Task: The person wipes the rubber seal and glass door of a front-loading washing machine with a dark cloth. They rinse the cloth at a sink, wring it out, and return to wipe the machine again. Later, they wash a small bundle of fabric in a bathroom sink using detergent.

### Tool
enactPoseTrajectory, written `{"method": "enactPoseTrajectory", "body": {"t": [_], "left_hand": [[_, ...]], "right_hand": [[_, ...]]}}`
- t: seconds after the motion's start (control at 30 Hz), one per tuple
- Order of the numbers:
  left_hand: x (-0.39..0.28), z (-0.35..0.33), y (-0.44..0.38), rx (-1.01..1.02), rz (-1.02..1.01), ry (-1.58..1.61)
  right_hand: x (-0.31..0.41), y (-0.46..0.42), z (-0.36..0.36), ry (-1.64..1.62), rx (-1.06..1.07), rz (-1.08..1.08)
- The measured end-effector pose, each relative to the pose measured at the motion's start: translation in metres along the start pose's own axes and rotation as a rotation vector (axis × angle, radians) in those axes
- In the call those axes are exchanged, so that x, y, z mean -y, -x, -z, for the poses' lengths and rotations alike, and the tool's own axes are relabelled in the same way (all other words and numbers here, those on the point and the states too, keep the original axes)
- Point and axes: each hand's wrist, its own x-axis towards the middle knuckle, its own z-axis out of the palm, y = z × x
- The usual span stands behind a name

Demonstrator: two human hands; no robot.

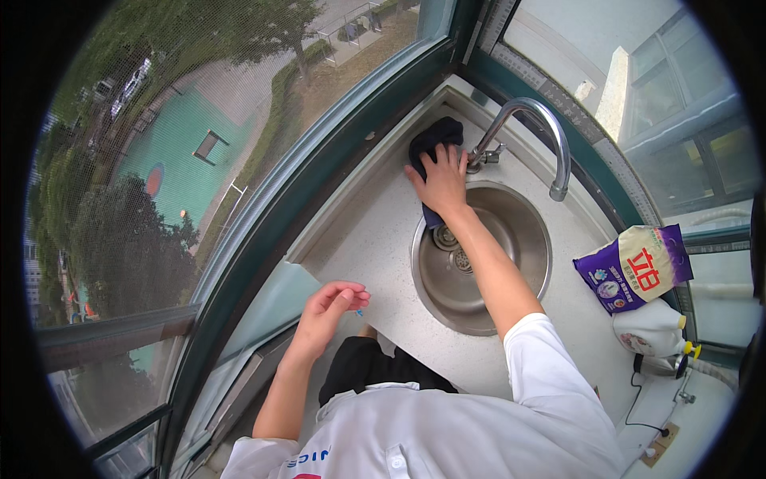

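Note:
My right hand [444,179] lies with spread fingers on a dark navy cloth [440,133], pressing it on the pale speckled countertop [353,239] in the corner behind the sink. One end of the cloth hangs over the rim of the round steel sink [514,239]. Just right of my fingers stands the base of a chrome gooseneck faucet [562,149]. My left hand [336,305] is held near the counter's left edge, its fingers loosely curled; a small blue thing shows by its fingertips, and whether it is held I cannot tell.
On the right of the counter are a purple and cream detergent bag [637,269], a white plastic jug [646,329] and a pump bottle with a yellow top [691,349]. A black cord runs to a wall socket [658,446]. Windows with green frames [287,197] border the counter.

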Motion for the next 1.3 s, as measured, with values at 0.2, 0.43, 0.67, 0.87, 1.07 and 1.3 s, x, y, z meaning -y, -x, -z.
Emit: {"method": "enactPoseTrajectory", "body": {"t": [0.2, 0.43, 0.67, 0.87, 1.07, 1.3], "left_hand": [[-0.003, 0.048, 0.018, -0.155, -0.043, -0.044], [0.01, 0.078, 0.024, -0.184, 0.001, -0.071], [0.005, 0.047, -0.017, 0.085, 0.028, -0.103], [0.034, -0.007, -0.044, 0.081, -0.2, -0.257], [0.041, -0.038, -0.039, 0.302, -0.211, -0.344], [0.053, -0.112, -0.012, 0.477, -0.238, -0.441]], "right_hand": [[-0.008, 0.005, -0.031, 0.124, 0.076, -0.103], [0.122, 0.118, 0.031, -0.104, 0.278, -0.054], [0.109, 0.259, 0.125, -0.187, 0.411, -0.055], [0.141, 0.246, 0.102, -0.178, 0.269, -0.025], [0.06, 0.388, 0.196, -0.026, 0.273, -0.483], [-0.146, 0.343, 0.203, 0.305, -0.143, -0.94]]}}
